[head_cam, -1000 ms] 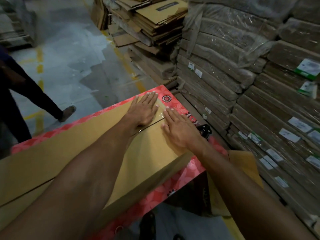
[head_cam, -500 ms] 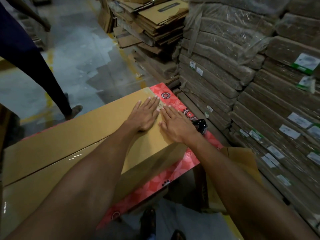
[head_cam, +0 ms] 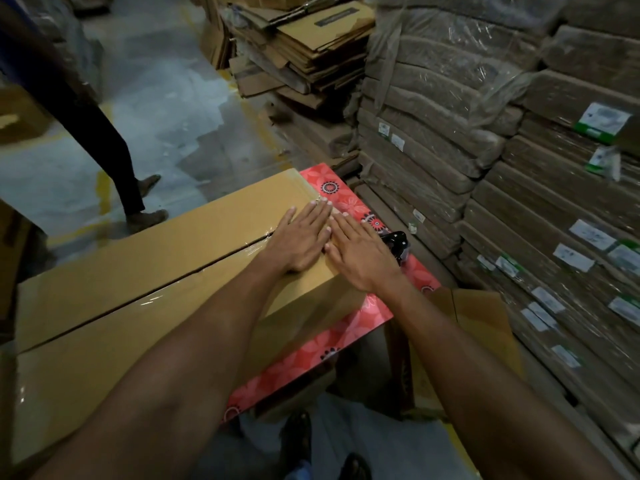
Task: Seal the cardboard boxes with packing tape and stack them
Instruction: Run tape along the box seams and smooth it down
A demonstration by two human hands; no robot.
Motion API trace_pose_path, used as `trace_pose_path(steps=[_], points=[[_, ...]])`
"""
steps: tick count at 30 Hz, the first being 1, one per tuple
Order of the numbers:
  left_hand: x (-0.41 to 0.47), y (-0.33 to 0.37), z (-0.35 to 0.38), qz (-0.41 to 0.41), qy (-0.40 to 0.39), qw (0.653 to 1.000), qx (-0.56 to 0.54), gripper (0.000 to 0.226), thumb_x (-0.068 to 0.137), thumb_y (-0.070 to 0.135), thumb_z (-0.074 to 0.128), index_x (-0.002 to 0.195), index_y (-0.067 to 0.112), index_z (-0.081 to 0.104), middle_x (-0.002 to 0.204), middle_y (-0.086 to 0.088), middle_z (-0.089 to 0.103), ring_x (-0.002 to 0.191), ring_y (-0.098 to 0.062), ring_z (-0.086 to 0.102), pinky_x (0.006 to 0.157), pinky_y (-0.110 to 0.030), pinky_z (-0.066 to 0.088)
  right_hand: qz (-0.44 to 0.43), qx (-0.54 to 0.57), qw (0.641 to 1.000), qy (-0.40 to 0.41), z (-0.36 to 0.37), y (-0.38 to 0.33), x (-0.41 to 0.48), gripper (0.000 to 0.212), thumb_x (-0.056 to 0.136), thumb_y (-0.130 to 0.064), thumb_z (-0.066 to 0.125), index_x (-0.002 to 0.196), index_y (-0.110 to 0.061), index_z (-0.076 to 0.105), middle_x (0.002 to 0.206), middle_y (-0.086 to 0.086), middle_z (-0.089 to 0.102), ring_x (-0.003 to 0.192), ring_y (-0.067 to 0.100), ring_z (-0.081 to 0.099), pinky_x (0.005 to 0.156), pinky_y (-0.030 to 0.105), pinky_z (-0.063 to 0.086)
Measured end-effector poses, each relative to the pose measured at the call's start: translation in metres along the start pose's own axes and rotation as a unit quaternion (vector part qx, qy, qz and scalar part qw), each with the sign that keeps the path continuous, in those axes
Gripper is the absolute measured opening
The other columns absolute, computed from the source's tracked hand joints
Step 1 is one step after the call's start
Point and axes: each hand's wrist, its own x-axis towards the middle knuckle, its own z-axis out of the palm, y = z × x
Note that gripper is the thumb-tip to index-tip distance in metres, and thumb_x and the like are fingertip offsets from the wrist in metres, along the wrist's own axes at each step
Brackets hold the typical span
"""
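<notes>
Both hands, left hand [head_cam: 300,239] and right hand [head_cam: 360,252], press flat at the box [head_cam: 145,271] end edge.

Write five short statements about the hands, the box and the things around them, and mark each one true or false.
1. The left hand and right hand lie flat on one end of the long cardboard box. True.
2. The right hand grips the black tape dispenser. False: the tape dispenser lies beside that hand on the red floral surface.
3. Clear tape shines along the box's centre seam. True.
4. The box rests on the bare floor. False: it lies on the red floral surface.
5. Nobody else is in view. False: a person's leg stands on the floor beyond the box.
</notes>
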Motion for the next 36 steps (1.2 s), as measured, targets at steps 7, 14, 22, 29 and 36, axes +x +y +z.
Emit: trace_pose_path(steps=[7,14,22,29,36], points=[[-0.004,0.008,-0.002,-0.021,0.000,1.000,-0.013,0.059,0.107,0.044,0.009,0.160,0.025,-0.006,0.167,0.009,-0.009,0.153,-0.009,-0.008,0.124,-0.047,-0.002,0.148,0.200,0.960,0.125,0.037,-0.025,-0.057,0.066,0.106,-0.050,0.013,0.161,-0.018,-0.003,0.169,-0.003,-0.011,0.154,0.012,-0.013,0.127,0.040,0.003],[-0.022,0.024,0.004,0.029,0.026,0.999,0.006,0.063,0.105,0.052,0.010,0.160,0.024,-0.004,0.167,0.004,-0.007,0.153,-0.014,-0.010,0.124,-0.046,-0.003,0.252,0.337,0.889,0.182,0.053,-0.058,-0.052,0.085,0.098,-0.068,0.022,0.152,-0.028,-0.031,0.159,-0.010,-0.039,0.154,0.029,0.012,0.104,0.055,0.049],[-0.022,0.023,0.007,0.034,0.015,0.999,-0.007,0.067,0.102,0.058,0.007,0.160,0.027,-0.006,0.167,0.009,-0.007,0.153,-0.010,-0.009,0.125,-0.043,-0.002,0.289,0.347,0.872,0.190,0.054,-0.069,-0.043,0.085,0.102,-0.059,0.027,0.156,-0.016,-0.023,0.167,0.003,-0.016,0.146,0.009,0.005,0.114,0.031,0.025],[-0.020,0.021,0.007,0.032,0.012,0.999,-0.018,0.068,0.102,0.060,0.007,0.159,0.027,-0.007,0.166,0.009,-0.008,0.153,-0.010,-0.009,0.125,-0.043,-0.003,0.329,0.337,0.861,0.195,0.065,-0.075,-0.041,0.082,0.096,-0.071,0.018,0.157,-0.025,-0.012,0.168,0.013,0.012,0.150,0.033,0.028,0.111,0.052,0.042],[-0.023,0.024,0.007,0.025,0.017,0.999,-0.021,0.067,0.102,0.059,0.008,0.159,0.027,-0.005,0.167,0.007,-0.007,0.153,-0.011,-0.010,0.125,-0.043,-0.003,0.312,0.327,0.872,0.187,0.054,-0.069,-0.044,0.087,0.086,-0.083,0.016,0.153,-0.031,-0.001,0.155,0.021,0.038,0.126,0.038,0.057,0.089,0.051,0.058]])
